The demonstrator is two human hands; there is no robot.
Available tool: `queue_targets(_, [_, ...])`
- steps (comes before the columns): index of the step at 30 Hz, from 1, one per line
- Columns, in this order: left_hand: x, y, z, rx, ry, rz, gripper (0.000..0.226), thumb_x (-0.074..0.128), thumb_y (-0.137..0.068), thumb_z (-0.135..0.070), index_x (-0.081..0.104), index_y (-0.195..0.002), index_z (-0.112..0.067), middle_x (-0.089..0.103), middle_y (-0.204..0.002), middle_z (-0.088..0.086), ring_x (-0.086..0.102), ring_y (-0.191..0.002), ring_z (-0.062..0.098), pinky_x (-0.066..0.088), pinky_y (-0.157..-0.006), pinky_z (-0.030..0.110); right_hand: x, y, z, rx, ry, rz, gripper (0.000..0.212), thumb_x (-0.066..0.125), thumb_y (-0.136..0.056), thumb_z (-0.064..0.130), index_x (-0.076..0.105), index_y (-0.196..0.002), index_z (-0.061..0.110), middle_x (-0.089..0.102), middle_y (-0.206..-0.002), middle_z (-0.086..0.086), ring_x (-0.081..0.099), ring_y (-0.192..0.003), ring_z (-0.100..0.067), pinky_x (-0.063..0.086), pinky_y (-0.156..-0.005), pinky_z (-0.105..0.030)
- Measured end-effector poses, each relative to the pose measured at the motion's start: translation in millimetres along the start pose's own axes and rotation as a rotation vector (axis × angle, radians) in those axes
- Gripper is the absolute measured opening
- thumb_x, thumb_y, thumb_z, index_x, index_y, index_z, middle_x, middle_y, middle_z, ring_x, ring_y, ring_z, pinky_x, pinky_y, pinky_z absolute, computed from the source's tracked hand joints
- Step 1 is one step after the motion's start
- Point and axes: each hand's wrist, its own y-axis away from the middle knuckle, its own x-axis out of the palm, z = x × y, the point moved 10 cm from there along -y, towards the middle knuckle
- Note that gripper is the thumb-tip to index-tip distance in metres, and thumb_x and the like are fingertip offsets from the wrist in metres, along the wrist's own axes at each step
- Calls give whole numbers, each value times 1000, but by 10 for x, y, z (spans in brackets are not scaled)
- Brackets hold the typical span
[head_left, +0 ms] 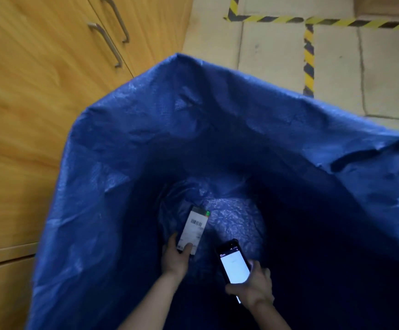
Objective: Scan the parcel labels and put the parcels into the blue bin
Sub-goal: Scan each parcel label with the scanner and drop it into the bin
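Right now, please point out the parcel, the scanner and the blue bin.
parcel (195, 228), head view, on its white label.
scanner (234, 267), head view, on its lit screen.
blue bin (170, 139), head view, on its inner wall.

Head-worn view, steeply down, inside blue bin (146, 139)

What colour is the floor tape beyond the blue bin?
Yellow and black diagonal stripes; the floor tape shows best in the head view.

Crinkled woven plastic bin (146, 129) (faint sheen), wood-grain cabinet (39, 79), brushed metal handles (105, 44)
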Motion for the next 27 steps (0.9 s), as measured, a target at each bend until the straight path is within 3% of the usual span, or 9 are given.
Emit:
queue_targets(3, [-214,465,-271,59,-65,40,52,65,-91,-15,46,-140,-10,51,-134,15,51,-122,27,40,-98,27,-172,468,43,-4,-30,8,92,81,-53,28,37,-133,27,33,-115,2,45,-117,-21,46,-93,-41])
queue_targets(6, [-467,982,-578,100,-136,56,39,66,-90,-16,55,-127,-12,63,-116,14,59,-102,25,45,-87,30,-403,1025,113,-22,-64,-4,94,81,-51,30,37,-135,29,33,-112,3,47,-115,-19,46,-92,-39])
queue_targets(10, [-799,1693,-1103,176,-173,63,30,65,-90,-13,59,-120,-14,67,-94,6,59,-84,19,39,-73,24,-788,1844,223,-48,-109,-45,96,77,-46,33,36,-133,33,31,-109,6,45,-114,-18,46,-92,-39])
queue_targets(18, [-1383,2982,-1971,446,-332,164,21,59,-92,-12,58,-111,-21,64,-89,-1,60,-84,14,42,-73,23,-1491,3375,148,-87,-277,-206,101,75,-41,37,34,-134,36,30,-110,9,46,-113,-14,46,-94,-37])
queue_targets(22, [-1520,3511,-2229,592,-424,246,18,57,-92,-10,58,-104,-24,65,-83,-1,61,-77,12,42,-62,17,-1744,4037,-157,-57,-354,-311,102,73,-41,38,33,-134,32,31,-111,7,36,-101,-9,44,-90,-28])
queue_targets(27, [-1339,4183,-2530,813,-598,343,21,62,-90,-16,55,-98,-34,65,-76,-11,61,-75,6,47,-75,28,-2034,4739,-742,-9,-509,-445,100,69,-40,38,35,-135,30,37,-115,7,44,-108,-12,48,-90,-30])
